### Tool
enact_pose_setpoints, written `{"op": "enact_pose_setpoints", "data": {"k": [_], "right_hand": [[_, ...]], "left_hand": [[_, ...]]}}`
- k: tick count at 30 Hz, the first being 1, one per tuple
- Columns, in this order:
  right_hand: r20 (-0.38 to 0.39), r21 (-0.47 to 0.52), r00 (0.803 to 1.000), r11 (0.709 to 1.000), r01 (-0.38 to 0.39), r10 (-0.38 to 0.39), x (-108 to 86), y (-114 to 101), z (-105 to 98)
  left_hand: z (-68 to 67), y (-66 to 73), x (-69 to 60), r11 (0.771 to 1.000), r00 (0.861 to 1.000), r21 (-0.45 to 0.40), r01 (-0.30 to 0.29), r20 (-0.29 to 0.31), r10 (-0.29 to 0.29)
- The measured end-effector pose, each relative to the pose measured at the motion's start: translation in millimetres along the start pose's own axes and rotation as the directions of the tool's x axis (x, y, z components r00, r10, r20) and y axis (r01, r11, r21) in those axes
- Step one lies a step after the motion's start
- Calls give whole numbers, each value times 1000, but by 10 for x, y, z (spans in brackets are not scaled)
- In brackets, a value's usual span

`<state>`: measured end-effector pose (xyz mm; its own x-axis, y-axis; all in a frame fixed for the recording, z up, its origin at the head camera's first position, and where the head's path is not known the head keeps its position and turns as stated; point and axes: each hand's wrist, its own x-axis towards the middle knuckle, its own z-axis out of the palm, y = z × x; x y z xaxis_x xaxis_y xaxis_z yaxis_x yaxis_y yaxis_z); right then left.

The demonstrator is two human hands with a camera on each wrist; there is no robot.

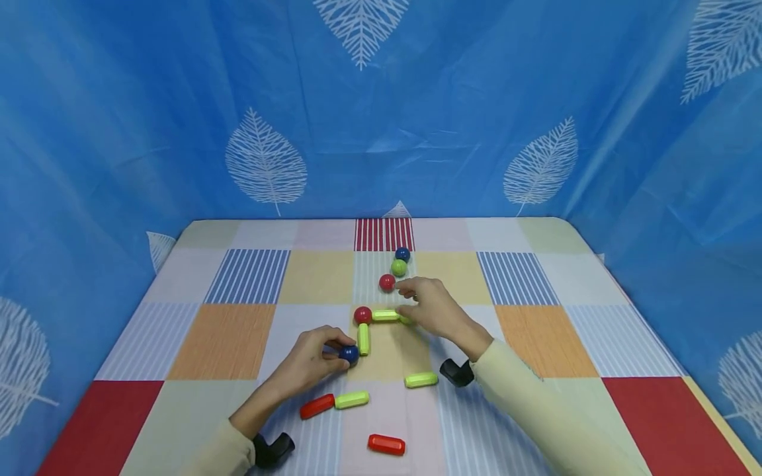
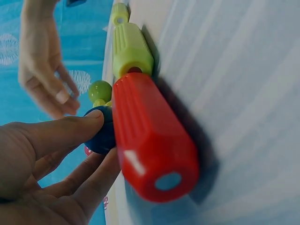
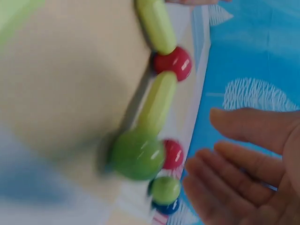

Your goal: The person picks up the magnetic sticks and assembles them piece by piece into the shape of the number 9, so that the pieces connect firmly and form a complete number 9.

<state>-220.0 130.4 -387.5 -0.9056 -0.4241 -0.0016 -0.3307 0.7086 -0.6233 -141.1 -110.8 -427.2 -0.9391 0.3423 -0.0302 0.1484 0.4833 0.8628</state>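
Observation:
My left hand (image 1: 309,360) pinches a blue ball (image 1: 348,355) between thumb and fingers, at the near end of a yellow-green stick (image 1: 364,339). That stick runs up to a red ball (image 1: 362,315). From the red ball a second yellow-green stick (image 1: 385,315) extends right to a green ball (image 3: 137,154), which is mostly hidden behind my right hand (image 1: 437,307) in the head view. In the right wrist view the right hand's fingers are extended and apart from the green ball, with nothing held.
Farther back sit a loose red ball (image 1: 387,283), a green ball (image 1: 399,268) and a blue ball (image 1: 402,254). Nearer lie a red stick (image 1: 317,406) end to end with a yellow-green stick (image 1: 352,399), another yellow-green stick (image 1: 421,379) and another red stick (image 1: 386,444).

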Motion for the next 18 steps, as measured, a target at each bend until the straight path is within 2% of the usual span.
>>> {"op": "enact_pose_setpoints", "data": {"k": [3,8,12,18], "right_hand": [[88,-8,993,997,75,-74,135,-131,40],[221,-36,961,983,177,-165,311,-236,185],[246,-34,945,972,231,-215,369,-256,268],[234,-53,953,976,213,-195,391,-250,316]], "left_hand": [[-15,4,9,1000,1000,-5,12,1,-12],[-7,-12,1,1000,1000,-17,24,2,-24],[-2,-21,-11,1000,1000,-21,21,2,-21],[-14,-11,1,1000,1000,-20,8,-1,-8]]}}
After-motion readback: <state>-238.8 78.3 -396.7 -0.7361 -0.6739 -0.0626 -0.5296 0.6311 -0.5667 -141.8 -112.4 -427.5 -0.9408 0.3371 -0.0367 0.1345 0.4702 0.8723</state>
